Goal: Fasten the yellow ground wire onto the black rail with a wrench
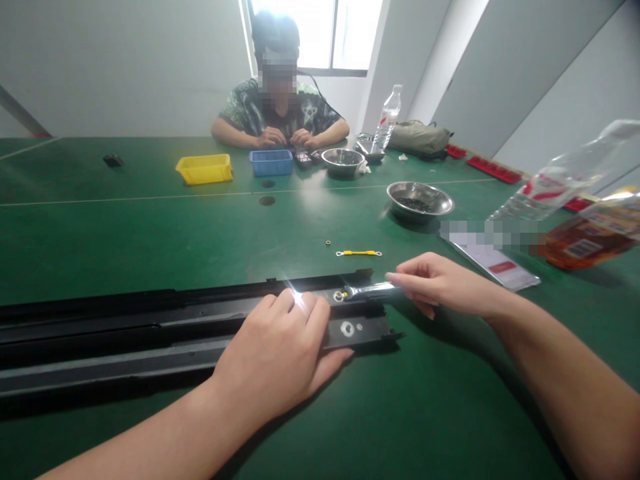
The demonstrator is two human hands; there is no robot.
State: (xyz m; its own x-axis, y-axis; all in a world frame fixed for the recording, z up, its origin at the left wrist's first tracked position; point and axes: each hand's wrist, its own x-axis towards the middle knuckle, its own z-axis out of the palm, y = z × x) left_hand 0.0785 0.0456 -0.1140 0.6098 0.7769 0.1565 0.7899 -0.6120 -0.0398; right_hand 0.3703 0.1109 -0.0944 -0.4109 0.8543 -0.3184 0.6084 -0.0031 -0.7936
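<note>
A long black metal rail (125, 333) lies across the green table (150, 240) in front of me. My left hand (280, 353) rests on top of the rail near its right end, fingers curled over it. My right hand (440, 283) grips the handle of a shiny metal wrench (370, 291), whose head sits on a nut (339, 295) on the rail's end. A second round hole with a fitting (347, 328) shows just below. A short yellow wire with ring terminals (359, 253) and a small nut (329, 243) lie on the table beyond the rail.
A steel bowl of dark small parts (420, 199) stands at the right. Plastic bottles (560, 183) and a papers packet (493, 257) lie far right. Across the table another person's hands (285, 139) work behind a yellow bin (204, 168), a blue bin (271, 162) and another steel bowl (343, 160).
</note>
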